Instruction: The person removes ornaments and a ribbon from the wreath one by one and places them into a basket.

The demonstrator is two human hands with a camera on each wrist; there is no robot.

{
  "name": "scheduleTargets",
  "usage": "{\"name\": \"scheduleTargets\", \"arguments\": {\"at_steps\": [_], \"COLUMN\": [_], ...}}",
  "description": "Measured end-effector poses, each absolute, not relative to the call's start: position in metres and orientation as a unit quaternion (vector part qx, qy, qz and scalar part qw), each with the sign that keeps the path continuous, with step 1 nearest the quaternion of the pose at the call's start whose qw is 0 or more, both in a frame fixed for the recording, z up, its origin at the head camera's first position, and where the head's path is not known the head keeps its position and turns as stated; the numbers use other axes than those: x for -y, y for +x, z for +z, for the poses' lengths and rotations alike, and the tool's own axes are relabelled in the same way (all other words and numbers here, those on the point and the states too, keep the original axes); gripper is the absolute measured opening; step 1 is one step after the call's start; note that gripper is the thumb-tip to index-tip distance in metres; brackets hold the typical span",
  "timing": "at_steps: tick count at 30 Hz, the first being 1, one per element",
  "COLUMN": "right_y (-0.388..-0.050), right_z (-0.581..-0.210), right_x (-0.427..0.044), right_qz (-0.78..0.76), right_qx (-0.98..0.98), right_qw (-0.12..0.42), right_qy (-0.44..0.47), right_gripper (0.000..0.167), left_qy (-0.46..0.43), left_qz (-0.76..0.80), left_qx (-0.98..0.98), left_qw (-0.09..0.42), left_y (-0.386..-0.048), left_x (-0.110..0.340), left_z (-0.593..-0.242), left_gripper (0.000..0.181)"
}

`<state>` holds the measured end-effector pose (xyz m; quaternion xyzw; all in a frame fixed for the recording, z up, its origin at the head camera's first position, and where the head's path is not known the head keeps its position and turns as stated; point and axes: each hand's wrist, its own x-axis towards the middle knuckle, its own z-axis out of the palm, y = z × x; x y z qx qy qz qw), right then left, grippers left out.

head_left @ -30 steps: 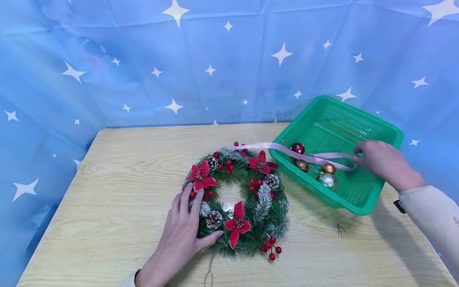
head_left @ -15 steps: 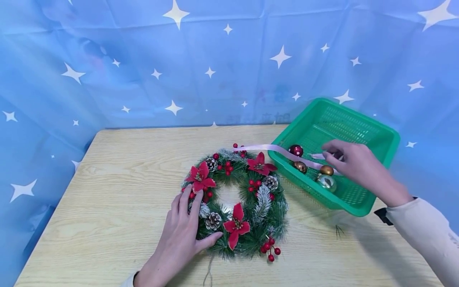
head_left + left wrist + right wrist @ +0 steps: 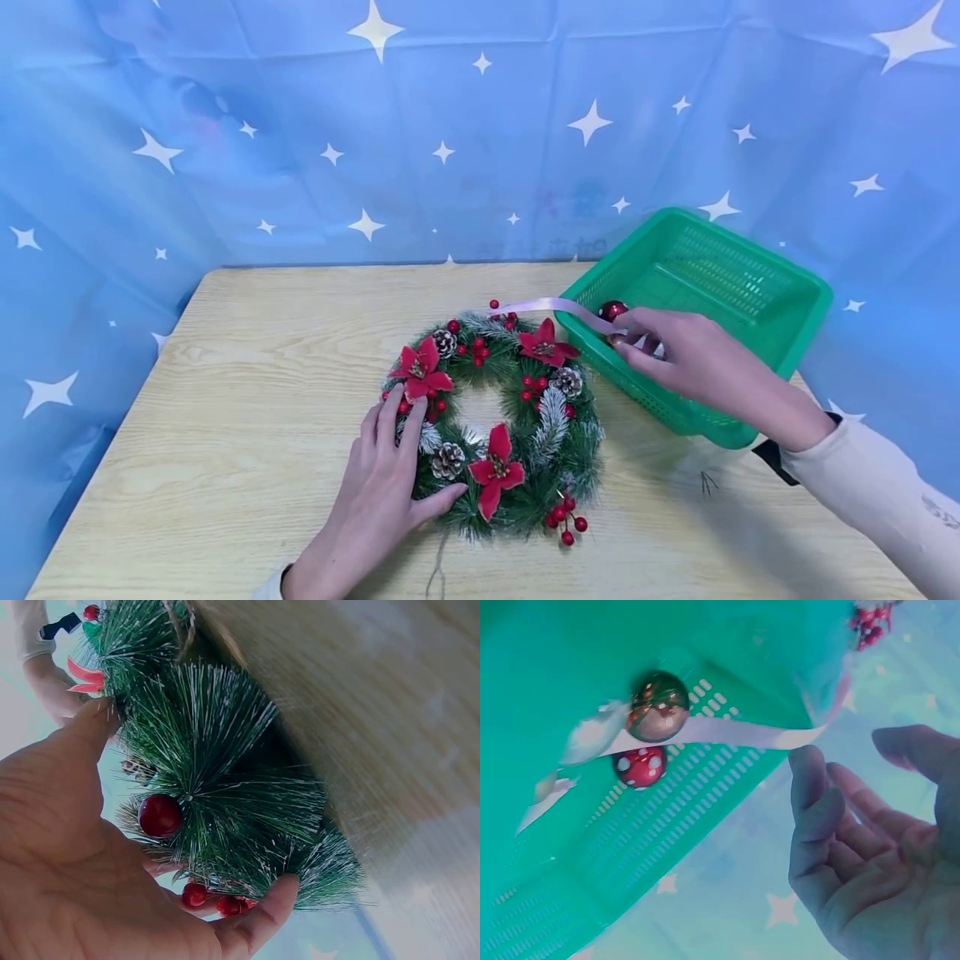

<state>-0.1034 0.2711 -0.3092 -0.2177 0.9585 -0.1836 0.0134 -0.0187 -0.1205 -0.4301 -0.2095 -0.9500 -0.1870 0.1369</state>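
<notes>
A green wreath (image 3: 583,442) with red flowers, red berries and pine cones lies on the table. My left hand (image 3: 378,487) rests on its left side, fingers spread and fairly straight, with the thumb apart. In the left wrist view, palm and fingers (image 3: 262,919) lie along the wreath's outer needles. My right hand (image 3: 697,354) is over the left wall of a green basket (image 3: 802,312), beside a pale pink ribbon (image 3: 536,305) that runs from the basket to the wreath. In the right wrist view, its thumb and bent fingers are apart, the fingertips close to the ribbon.
A dark red ball (image 3: 612,310), a copper-coloured ball (image 3: 658,706) and other baubles lie in the basket, partly hidden by my right hand. A loose berry sprig (image 3: 567,523) sits at the wreath's lower right. A starry blue cloth (image 3: 450,200) hangs behind the table.
My right hand has moved left across the basket, from the ribbon's loop at the right to its left wall. The looped ribbon end has dropped from sight behind the hand. My left hand stays put.
</notes>
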Motion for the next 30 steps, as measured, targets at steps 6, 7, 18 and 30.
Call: {"name": "scheduleTargets", "arguments": {"at_steps": [6,7,18,30], "right_y": [-0.112,-0.114,-0.138,-0.157], "right_z": [-0.301,-0.301,-0.312,-0.317], "right_x": [-0.24,-0.233,-0.203,-0.206], "right_qz": [-0.164,-0.163,-0.105,-0.142], "right_qx": [-0.959,-0.96,-0.976,-0.966], "right_qw": [0.008,0.012,0.004,0.067], "right_qy": [-0.23,-0.226,-0.188,-0.204], "right_gripper": [0.023,0.025,0.042,0.033], "left_qy": [-0.204,-0.204,-0.209,-0.205], "left_qz": [-0.187,-0.186,-0.184,-0.184], "left_qx": [0.952,0.952,0.952,0.953], "left_qw": [0.132,0.132,0.128,0.128], "left_y": [-0.018,-0.018,-0.019,-0.018], "left_x": [0.122,0.122,0.118,0.119], "left_z": [-0.429,-0.43,-0.43,-0.43], "left_gripper": [0.113,0.113,0.112,0.112]}}
